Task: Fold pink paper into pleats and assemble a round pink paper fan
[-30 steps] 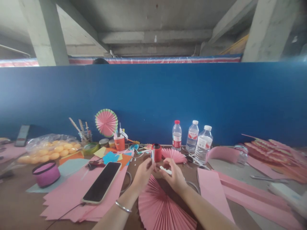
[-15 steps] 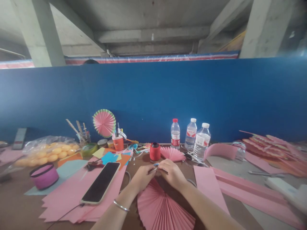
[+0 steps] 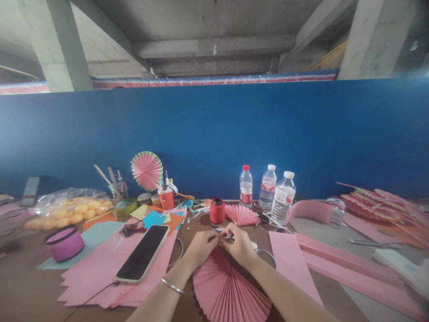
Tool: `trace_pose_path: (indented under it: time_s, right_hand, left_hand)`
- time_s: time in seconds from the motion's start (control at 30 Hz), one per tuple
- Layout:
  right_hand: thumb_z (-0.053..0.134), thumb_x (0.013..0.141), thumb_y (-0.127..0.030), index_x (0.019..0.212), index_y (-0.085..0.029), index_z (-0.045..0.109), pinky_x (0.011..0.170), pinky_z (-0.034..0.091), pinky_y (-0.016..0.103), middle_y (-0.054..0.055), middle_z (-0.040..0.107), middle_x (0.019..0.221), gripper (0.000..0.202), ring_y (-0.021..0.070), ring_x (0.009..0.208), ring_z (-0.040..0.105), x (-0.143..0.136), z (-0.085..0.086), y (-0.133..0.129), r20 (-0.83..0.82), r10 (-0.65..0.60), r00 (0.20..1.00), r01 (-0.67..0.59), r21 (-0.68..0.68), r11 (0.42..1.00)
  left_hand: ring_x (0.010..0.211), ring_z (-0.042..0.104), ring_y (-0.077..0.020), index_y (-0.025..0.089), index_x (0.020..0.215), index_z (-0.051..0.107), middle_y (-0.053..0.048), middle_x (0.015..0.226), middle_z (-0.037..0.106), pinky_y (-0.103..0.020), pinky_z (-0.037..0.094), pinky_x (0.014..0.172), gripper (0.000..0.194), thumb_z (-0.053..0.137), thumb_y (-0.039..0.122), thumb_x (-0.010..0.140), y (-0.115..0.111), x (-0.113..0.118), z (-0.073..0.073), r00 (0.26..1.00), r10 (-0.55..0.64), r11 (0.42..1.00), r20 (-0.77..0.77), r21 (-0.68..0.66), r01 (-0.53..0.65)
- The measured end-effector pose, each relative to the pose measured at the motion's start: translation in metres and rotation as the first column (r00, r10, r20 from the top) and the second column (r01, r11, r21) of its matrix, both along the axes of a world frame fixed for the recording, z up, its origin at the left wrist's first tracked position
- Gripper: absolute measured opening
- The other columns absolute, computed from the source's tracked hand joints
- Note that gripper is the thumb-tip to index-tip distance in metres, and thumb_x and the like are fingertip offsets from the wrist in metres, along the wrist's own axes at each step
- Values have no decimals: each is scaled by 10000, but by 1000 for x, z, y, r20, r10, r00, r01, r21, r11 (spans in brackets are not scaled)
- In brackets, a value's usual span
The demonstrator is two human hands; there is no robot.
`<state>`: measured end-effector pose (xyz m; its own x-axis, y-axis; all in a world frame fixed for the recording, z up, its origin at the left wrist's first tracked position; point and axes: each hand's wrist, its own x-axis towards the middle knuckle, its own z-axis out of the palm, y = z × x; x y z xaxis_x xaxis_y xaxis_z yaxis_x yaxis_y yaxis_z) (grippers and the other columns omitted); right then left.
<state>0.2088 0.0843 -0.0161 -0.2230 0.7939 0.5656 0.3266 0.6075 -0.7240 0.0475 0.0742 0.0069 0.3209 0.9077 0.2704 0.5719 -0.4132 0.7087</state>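
Note:
My left hand [image 3: 202, 247] and my right hand [image 3: 240, 248] meet at the middle of the table, above the top edge of a pleated pink paper fan [image 3: 231, 293]. Both sets of fingers are pinched together, their tips nearly touching. A small whitish and blue thing shows between and behind them, too hidden to name. The fan lies spread below my wrists, its folds running out from a centre. Just beyond my hands stand a red spool of thread [image 3: 217, 211] and a smaller folded pink fan [image 3: 241, 215].
Left of me, a phone [image 3: 143, 254] rests on stacked pink paper [image 3: 90, 273], near a purple round container [image 3: 64, 243] and a bag of yellow balls [image 3: 78, 212]. Bottles [image 3: 283, 197] stand behind. Pink strips [image 3: 348, 264] and finished-looking pleated pieces [image 3: 378, 205] lie rightward.
My right hand's fingers have lifted and curled into a tighter pinch beside the left fingertips. A white bit and cable beside the right hand show more now. The fan stays almost in place.

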Motion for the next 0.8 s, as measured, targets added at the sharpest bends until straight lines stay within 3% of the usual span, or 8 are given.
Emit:
trace_pose_path:
  time_s: [0.17, 0.3, 0.57, 0.67, 0.8]
  right_hand:
    - [597, 717, -263, 676, -218, 400, 628, 433, 260, 12, 636, 730, 207, 164, 660, 573, -4, 1, -3, -91, 14, 996, -18, -37, 999]
    - [624, 706, -292, 658, -226, 341, 593, 440, 258, -1, 626, 707, 295, 152, 620, 555, -5, 3, -1, -245, 80, 966, -111, -115, 987]
    - [709, 631, -278, 669, -228, 307, 613, 460, 280, -33, 575, 677, 406, 141, 619, 555, -6, 6, 4, -576, 237, 782, -414, -196, 889]
    - [706, 628, -258, 680, -230, 310, 588, 446, 262, -48, 544, 655, 401, 124, 588, 538, -5, 9, 5, -679, 243, 693, -468, -166, 868]
    - [692, 647, -205, 715, -233, 332, 605, 426, 239, -67, 526, 647, 368, 114, 606, 535, 2, 16, 6, -734, 236, 637, -480, -138, 866]
  left_hand:
    - [564, 436, -135, 156, 531, 548, 26, 525, 470, -228, 295, 549, 236, 437, 216, 731, 1, 1, -1, 997, 8, 1000, 72, -16, -7]
    - [563, 429, -131, 152, 511, 529, 24, 515, 446, -226, 320, 558, 248, 444, 236, 729, 1, -1, 3, 988, -25, 998, 150, -58, 34]
    - [568, 472, -133, 130, 614, 620, -2, 548, 518, -236, 377, 575, 293, 478, 331, 773, 1, 2, 5, 966, -81, 991, 245, -85, 104]
    - [599, 512, -144, 123, 672, 631, -20, 604, 559, -238, 397, 583, 310, 466, 355, 794, 5, 0, 0, 973, -28, 997, 229, -64, 44]
    - [645, 536, -160, 129, 843, 615, -30, 672, 571, -262, 415, 622, 359, 344, 365, 861, 17, -21, -1, 972, 156, 986, 177, 24, -163]
